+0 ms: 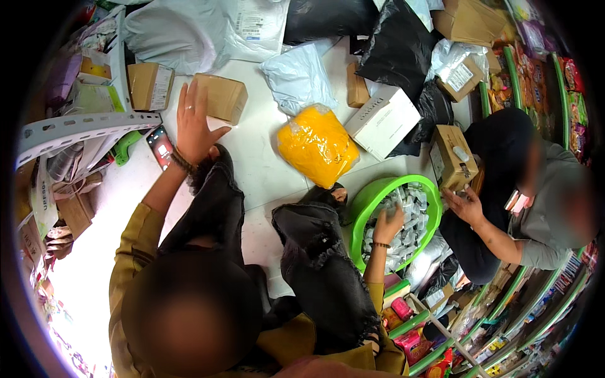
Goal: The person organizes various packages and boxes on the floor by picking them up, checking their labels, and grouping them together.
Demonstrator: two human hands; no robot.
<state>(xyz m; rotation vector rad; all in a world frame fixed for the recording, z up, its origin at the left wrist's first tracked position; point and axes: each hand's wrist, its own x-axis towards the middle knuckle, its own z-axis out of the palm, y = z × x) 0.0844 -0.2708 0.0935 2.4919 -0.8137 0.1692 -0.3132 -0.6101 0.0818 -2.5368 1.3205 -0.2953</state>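
Observation:
My left hand (194,124) is raised with its fingers spread and a ring on one finger. It holds nothing and overlaps the left side of a small cardboard box (227,99). A lit smartphone (159,147) lies beside my left wrist. My right hand (389,224) reaches into a bright green plastic basin (358,222) of many small clear-wrapped items (416,208). Its fingers are blurred, so whether it grips one is unclear. A yellow plastic-wrapped parcel (319,146) lies on the floor in front of me, near a white box (385,123).
At the right sits a co-worker, one hand (465,205) at a taped cardboard box (453,158). Grey mailer bags (175,35) and black bags (399,52) lie along the far side. A metal shelf (90,130) stands left; snack shelves (515,85) stand right.

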